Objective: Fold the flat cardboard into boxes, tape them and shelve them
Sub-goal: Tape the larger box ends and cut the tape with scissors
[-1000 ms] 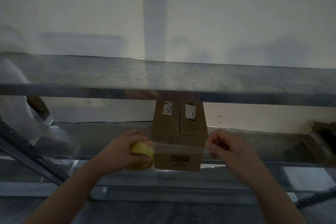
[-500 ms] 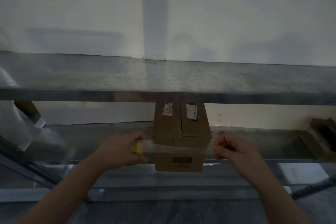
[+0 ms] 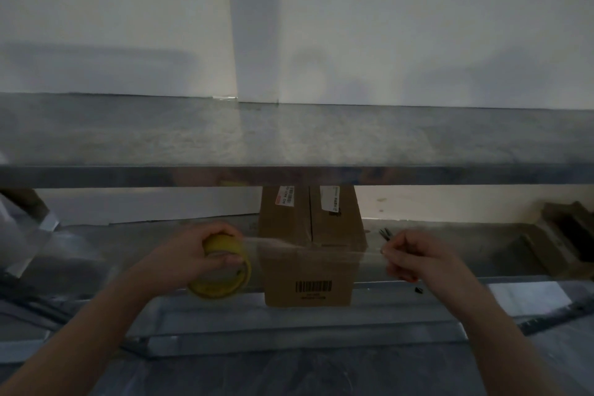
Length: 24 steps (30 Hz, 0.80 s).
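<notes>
White wall fills the upper half of the frame, and it is quite dim everywhere. Under it a grey metal upper shelf goes across the whole width in the middle of the frame. Below this shelf, in the centre, the cardboard box stands on the lower shelf, with its near end at the front edge of that shelf. The top flaps of the box are folded down and meet in a seam along the middle. Two white labels are on the far part of the top, and a barcode is on the near face. The left hand, at the lower left of centre, grips a yellow tape roll just beside the left side of the box, with the fingers curled around it. The right hand, at the right of the box, pinches the free end of a clear tape strip. The strip is stretched from the roll across the near top edge of the box; I cannot tell if it touches the cardboard. Some brown cardboard pieces lie at the far right on the lower shelf.
</notes>
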{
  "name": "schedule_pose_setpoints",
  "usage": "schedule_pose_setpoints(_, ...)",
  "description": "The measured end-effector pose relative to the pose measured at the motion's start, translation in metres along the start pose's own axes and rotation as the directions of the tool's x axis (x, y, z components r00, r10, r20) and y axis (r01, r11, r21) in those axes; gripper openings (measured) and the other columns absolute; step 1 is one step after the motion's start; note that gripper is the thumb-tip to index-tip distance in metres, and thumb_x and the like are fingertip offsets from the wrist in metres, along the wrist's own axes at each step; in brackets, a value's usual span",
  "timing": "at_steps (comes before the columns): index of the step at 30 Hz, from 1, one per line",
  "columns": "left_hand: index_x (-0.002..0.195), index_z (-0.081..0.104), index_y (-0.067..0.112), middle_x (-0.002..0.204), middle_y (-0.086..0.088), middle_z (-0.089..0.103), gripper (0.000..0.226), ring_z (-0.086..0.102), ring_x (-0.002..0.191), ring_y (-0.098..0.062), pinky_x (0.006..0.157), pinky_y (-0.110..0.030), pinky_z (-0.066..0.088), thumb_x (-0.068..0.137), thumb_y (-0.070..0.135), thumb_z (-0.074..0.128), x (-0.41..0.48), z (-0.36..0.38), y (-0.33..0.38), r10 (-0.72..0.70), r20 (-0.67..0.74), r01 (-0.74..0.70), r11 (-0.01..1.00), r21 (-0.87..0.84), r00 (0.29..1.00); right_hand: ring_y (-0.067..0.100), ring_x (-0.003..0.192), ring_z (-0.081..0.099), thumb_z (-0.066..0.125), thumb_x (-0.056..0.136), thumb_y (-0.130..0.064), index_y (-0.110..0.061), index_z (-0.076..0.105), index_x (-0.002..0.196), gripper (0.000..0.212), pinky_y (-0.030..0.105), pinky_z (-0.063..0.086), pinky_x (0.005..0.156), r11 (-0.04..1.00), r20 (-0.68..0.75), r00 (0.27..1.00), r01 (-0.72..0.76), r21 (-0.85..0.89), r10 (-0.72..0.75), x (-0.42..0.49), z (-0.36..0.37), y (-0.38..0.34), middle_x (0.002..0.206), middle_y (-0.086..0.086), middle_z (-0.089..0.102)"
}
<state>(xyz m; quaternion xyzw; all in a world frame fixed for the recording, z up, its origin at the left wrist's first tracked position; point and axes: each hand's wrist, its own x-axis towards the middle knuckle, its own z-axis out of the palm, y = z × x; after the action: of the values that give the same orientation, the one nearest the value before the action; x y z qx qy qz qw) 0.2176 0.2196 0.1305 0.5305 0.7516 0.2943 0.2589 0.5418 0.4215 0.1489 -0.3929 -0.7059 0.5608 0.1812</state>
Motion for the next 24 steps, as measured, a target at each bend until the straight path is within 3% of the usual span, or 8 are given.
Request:
schedule_pose_setpoints(4, 0.086, 0.054, 0.059, 0.083, 0.035, 0.059, 0.029, 0.056, 0.078, 0.009, 0.061, -0.009, 0.035, 0.069, 0.057, 0.077, 0.000, 0.001, 0.006, 0.023, -0.056, -0.003, 0.940, 0.341, 0.998, 0.008, 0.056, 0.060, 0.064, 0.089, -0.004, -0.001, 0.065, 0.079, 0.010, 0.015, 0.047, 0.055, 0.999, 0.024, 1.000, 0.006, 0.048, -0.007, 0.004, -0.008, 0.005, 0.061, 0.002, 0.063)
schedule_pose_setpoints(7, 0.094, 0.057, 0.061, 0.094, 0.044, 0.055, 0.044, 0.050, 0.087, 0.020, 0.056, -0.006, 0.039, 0.061, 0.052, 0.084, -0.003, 0.003, 0.008, -0.046, -0.057, 0.056, 0.982, 0.181, 0.997, 0.007, 0.054, 0.058, 0.063, 0.089, -0.001, -0.001, 0.065, 0.078, 0.012, 0.014, 0.046, 0.053, 0.999, 0.010, 1.000, 0.004, 0.051, -0.005, 0.009, -0.014, 0.011, 0.060, 0.002, 0.062)
schedule_pose_setpoints(11, 0.095, 0.061, 0.054, 0.094, 0.032, 0.062, 0.041, 0.057, 0.084, 0.009, 0.062, -0.020, 0.044, 0.059, 0.064, 0.078, 0.001, 0.007, 0.007, -0.109, -0.058, 0.109, 0.994, 0.001, 0.992, 0.007, 0.052, 0.056, 0.064, 0.090, -0.003, -0.008, 0.067, 0.076, 0.015, 0.017, 0.044, 0.055, 0.999, 0.012, 1.000, -0.013, 0.040, 0.013, 0.020, -0.014, 0.020, 0.058, 0.000, 0.062)
schedule_pose_setpoints(13, 0.089, 0.064, 0.046, 0.083, 0.022, 0.065, 0.042, 0.060, 0.076, 0.001, 0.065, -0.023, 0.048, 0.056, 0.072, 0.071, 0.006, 0.009, 0.001, -0.142, -0.120, 0.155, 0.982, 0.105, 0.983, 0.004, 0.052, 0.058, 0.065, 0.090, -0.006, -0.009, 0.067, 0.079, 0.011, 0.022, 0.048, 0.060, 1.000, 0.036, 0.999, -0.013, 0.019, 0.012, 0.024, -0.015, 0.022, 0.057, -0.003, 0.063)
schedule_pose_setpoints(15, 0.086, 0.064, 0.038, 0.082, 0.020, 0.065, 0.040, 0.059, 0.076, 0.000, 0.066, -0.026, 0.049, 0.063, 0.071, 0.070, 0.012, 0.010, -0.008, -0.113, -0.177, 0.171, 0.919, 0.355, 0.978, 0.002, 0.051, 0.058, 0.066, 0.089, -0.009, -0.008, 0.067, 0.081, 0.009, 0.027, 0.055, 0.069, 1.000, 0.061, 0.998, -0.017, 0.008, 0.017, 0.027, -0.015, 0.026, 0.054, -0.006, 0.062)
schedule_pose_setpoints(17, 0.091, 0.064, 0.036, 0.089, 0.019, 0.063, 0.038, 0.059, 0.079, -0.005, 0.068, -0.026, 0.047, 0.069, 0.066, 0.071, 0.020, 0.011, -0.016, -0.046, -0.162, 0.126, 0.838, 0.531, 0.986, 0.002, 0.051, 0.060, 0.067, 0.089, -0.012, -0.010, 0.068, 0.081, 0.008, 0.021, 0.056, 0.067, 1.000, 0.053, 0.998, -0.028, -0.003, 0.028, 0.032, -0.015, 0.032, 0.054, -0.006, 0.063)
schedule_pose_setpoints(20, 0.093, 0.063, 0.036, 0.090, 0.021, 0.057, 0.043, 0.054, 0.083, -0.003, 0.069, -0.023, 0.040, 0.062, 0.061, 0.078, 0.027, 0.017, -0.022, -0.087, -0.059, 0.104, 0.895, 0.435, 0.995, 0.002, 0.051, 0.062, 0.066, 0.090, -0.012, -0.011, 0.069, 0.084, 0.007, 0.011, 0.045, 0.049, 0.995, 0.026, 0.995, -0.098, 0.008, 0.098, 0.049, -0.012, 0.048, 0.063, -0.001, 0.069)
schedule_pose_setpoints(24, 0.092, 0.051, 0.036, 0.090, 0.018, 0.057, 0.049, 0.053, 0.078, 0.000, 0.062, -0.021, 0.039, 0.059, 0.051, 0.084, 0.036, 0.030, -0.024, -0.116, -0.014, 0.113, 0.923, 0.369, 0.993, 0.023, 0.071, 0.067, 0.067, 0.088, -0.004, -0.009, 0.069, 0.083, 0.007, 0.037, 0.055, 0.075, 0.982, -0.013, 0.985, -0.169, 0.079, 0.171, 0.073, -0.009, 0.072, 0.069, 0.006, 0.070)
